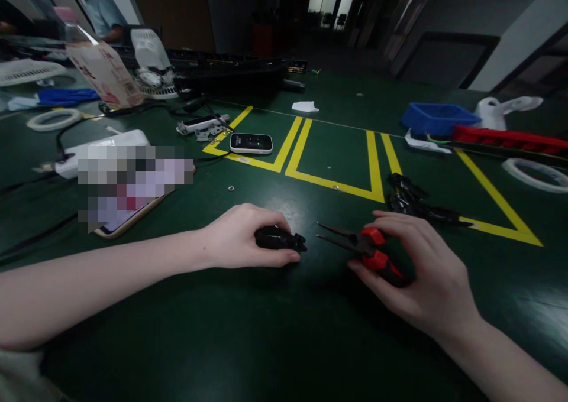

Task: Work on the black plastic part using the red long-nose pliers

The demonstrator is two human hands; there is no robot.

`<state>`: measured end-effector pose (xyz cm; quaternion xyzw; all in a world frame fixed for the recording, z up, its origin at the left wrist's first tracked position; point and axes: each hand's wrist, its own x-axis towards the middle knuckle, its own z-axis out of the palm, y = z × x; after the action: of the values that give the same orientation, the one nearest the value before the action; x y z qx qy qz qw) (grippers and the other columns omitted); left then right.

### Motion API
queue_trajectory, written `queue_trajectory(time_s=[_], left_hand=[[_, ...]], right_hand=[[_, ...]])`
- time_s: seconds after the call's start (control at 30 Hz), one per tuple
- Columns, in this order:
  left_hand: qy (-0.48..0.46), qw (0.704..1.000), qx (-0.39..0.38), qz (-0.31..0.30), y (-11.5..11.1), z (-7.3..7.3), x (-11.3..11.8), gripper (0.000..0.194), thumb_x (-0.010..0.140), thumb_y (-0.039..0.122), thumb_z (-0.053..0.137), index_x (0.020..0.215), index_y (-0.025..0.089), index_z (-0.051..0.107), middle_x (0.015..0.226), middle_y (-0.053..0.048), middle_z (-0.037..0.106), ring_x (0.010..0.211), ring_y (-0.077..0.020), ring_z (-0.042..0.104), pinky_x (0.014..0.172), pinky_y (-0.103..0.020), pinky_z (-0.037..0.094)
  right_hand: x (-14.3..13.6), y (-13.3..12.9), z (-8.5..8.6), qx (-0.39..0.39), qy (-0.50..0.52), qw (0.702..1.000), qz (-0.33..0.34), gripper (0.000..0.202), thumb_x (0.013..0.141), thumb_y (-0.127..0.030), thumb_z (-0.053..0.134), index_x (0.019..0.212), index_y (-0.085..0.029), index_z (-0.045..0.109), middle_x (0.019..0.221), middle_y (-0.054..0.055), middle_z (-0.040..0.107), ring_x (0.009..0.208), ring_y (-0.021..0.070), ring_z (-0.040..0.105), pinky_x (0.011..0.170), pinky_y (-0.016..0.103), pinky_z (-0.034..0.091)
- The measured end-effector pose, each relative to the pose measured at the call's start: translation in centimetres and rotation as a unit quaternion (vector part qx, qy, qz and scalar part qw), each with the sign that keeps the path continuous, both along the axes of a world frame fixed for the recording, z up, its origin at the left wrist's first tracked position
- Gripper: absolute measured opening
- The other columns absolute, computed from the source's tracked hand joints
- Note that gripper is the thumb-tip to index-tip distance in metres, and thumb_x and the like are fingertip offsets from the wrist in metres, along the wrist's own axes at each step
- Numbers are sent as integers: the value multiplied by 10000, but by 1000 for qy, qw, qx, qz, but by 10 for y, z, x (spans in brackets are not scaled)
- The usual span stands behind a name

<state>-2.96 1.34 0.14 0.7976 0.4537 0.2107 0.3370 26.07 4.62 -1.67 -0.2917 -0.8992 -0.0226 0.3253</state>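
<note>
Near the middle of the green table (pixel 248 337), my left hand (pixel 244 236) is closed around a small black object (pixel 277 238); its far end sticks out past my fingers, and its kind is unclear. To the right, my right hand (pixel 426 272) grips red-and-black needle-nose pliers (pixel 361 245) by the handles. The plier jaws stand slightly apart and point left toward the black object, not touching it. Beyond my right hand lies a bundle of shiny black pieces (pixel 410 198), partly covering a yellow tape line.
On the left are a phone (pixel 146 204), a white power strip (pixel 102 154) and a bottle (pixel 102 65). A small black-and-white device (pixel 251 143) sits farther back. At right stand a blue bin (pixel 437 118), a red strip (pixel 510 139) and a tape roll (pixel 535 174). A person (pixel 102 12) is at back left.
</note>
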Motion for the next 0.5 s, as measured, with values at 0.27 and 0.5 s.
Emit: queue_trajectory(time_s=[0.27, 0.5], left_hand=[[32, 993, 93, -65, 2, -9, -5, 394, 873, 525, 680, 1022, 160, 669, 830, -14, 707, 711, -148, 639, 624, -235, 393], [41, 988, 140, -56, 0, -10, -4, 428, 902, 586, 603, 971, 169, 669, 737, 1, 683, 635, -136, 607, 603, -234, 375]], right_hand=[[1, 1, -2, -40, -15, 999, 13, 394, 851, -401, 684, 1143, -173, 550, 1003, 109, 648, 881, 258, 663, 711, 397, 573], [-1, 0, -4, -44, -52, 997, 32, 409, 848, -391, 688, 1172, -167, 575, 1126, 128, 649, 979, 269, 662, 785, 424, 587]])
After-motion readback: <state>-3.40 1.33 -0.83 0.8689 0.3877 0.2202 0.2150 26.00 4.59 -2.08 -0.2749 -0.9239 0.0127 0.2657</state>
